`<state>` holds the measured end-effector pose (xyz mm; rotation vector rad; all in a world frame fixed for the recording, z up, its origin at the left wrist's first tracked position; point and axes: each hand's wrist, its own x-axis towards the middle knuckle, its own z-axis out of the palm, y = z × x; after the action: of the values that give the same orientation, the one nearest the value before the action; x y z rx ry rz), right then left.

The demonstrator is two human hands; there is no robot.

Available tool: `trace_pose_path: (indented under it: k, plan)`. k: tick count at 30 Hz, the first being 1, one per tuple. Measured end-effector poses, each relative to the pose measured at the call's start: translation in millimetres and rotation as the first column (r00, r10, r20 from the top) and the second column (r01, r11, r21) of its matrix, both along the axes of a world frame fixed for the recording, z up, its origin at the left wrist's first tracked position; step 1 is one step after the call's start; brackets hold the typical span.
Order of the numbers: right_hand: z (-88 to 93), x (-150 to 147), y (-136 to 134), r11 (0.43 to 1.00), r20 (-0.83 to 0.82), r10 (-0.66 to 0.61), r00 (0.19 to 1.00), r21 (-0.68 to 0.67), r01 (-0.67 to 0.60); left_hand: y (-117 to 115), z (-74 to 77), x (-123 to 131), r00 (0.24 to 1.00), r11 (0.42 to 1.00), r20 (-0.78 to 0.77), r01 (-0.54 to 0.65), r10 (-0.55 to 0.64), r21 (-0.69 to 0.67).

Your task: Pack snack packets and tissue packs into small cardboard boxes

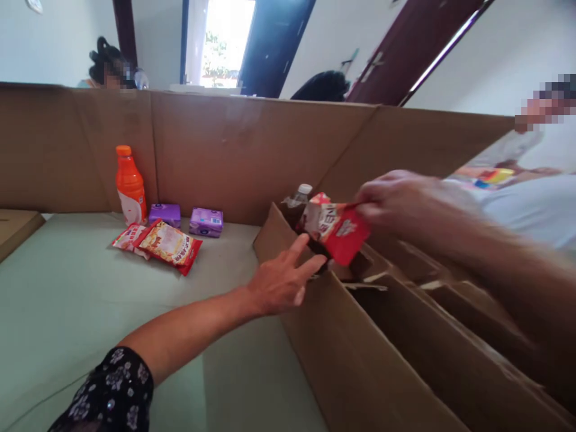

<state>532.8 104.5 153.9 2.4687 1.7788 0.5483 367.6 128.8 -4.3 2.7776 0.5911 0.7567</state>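
Observation:
My right hand [409,198], a little blurred, pinches a red and white snack packet [339,231] by its upper right end. The packet hangs tilted over the far compartment of a cardboard box with dividers [360,354]. My left hand [283,279] reaches to the box's near left wall with its fingers apart. Its fingertips are close to the packet's lower left edge; whether they touch it I cannot tell. Behind the packet, the white cap of a clear bottle [304,191] shows inside the box, its lower part hidden.
On the pale green table [216,318] stand an orange bottle [130,189] and two purple packs, one [206,222] nearer the box. Red snack bags [168,245] lie overlapping before them. A cardboard wall [252,156] closes the back. People are beyond it and at right.

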Motion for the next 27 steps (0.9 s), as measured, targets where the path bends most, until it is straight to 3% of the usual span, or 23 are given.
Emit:
trace_pose_path:
  k: [2,4,7,9,12,14,16,19,22,25,27]
  plan:
    - [28.4,-6,-7,0.994,-0.122,0.049,0.991,0.104,-0.036,-7,-11.8,-23,0.996,1.000,0.089,-0.027,0.027,-0.002]
    - [44.0,-22,-6,0.957,-0.263,0.146,0.954,0.284,-0.068,-12,-26.4,-52,0.987,0.997,0.144,-0.072,0.073,-0.011]
    - [37.7,-62,19,0.843,-0.400,0.323,0.858,0.534,-0.068,-8,-43.6,-98,0.970,0.984,0.161,-0.176,0.180,-0.041]
    - [18.6,-88,46,0.846,-0.514,0.386,0.766,0.529,-0.070,0,-48.3,-124,0.952,0.967,0.170,-0.250,0.255,-0.051]
    - [-13.6,-110,77,0.916,-0.640,0.357,0.681,0.383,-0.121,15,-48.5,-150,0.936,0.950,0.165,-0.310,0.312,-0.040]
    - [-27.3,-105,77,0.944,-0.713,0.324,0.622,0.288,-0.162,22,-49.0,-162,0.934,0.946,0.154,-0.321,0.322,-0.030]
    - [-31.4,-83,58,0.956,-0.748,0.291,0.596,0.242,-0.164,26,-51.2,-168,0.935,0.946,0.148,-0.323,0.323,-0.028]
    - [-26.6,-22,4,0.980,-0.744,0.187,0.641,0.187,-0.069,26,-52.5,-160,0.942,0.955,0.156,-0.296,0.297,-0.032]
    - [-27.3,46,-60,0.995,-0.703,-0.015,0.712,0.058,0.079,17,-38.5,-127,0.955,0.980,0.219,-0.198,0.198,-0.022]
    - [-46.2,91,-115,0.983,-0.614,-0.182,0.768,-0.082,0.166,-4,-3.2,-72,0.958,1.000,0.287,-0.002,0.002,-0.002]
    - [-66.3,105,-138,0.981,-0.529,-0.194,0.826,-0.132,0.145,-20,27.1,-28,0.951,0.989,0.272,0.145,-0.145,0.019]
